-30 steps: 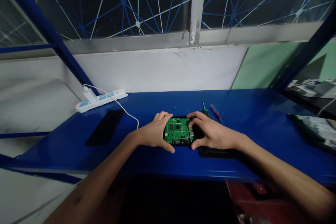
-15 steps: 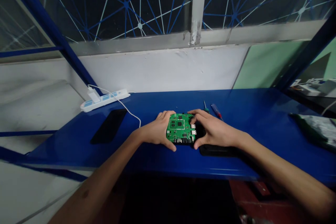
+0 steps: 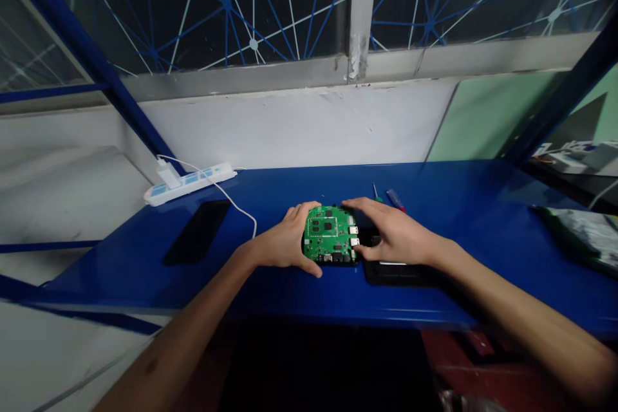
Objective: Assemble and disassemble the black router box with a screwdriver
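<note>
Head view: the green circuit board [image 3: 324, 243] is at the blue table [image 3: 294, 299], between both hands. The left hand [image 3: 284, 241] grasps its left edge, fingers behind, thumb in front. The right hand [image 3: 398, 232] spans the right side, fingertips at the far corner, thumb at the metal ports [image 3: 354, 231]. Apparent step: steadying the board by its edges. Next move calls for even pressure, clear of the chips [image 3: 327, 226].

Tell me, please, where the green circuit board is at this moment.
In the head view, the green circuit board is slightly right of and below the picture's centre, over the blue table, between the left grip and the right grip.
</note>
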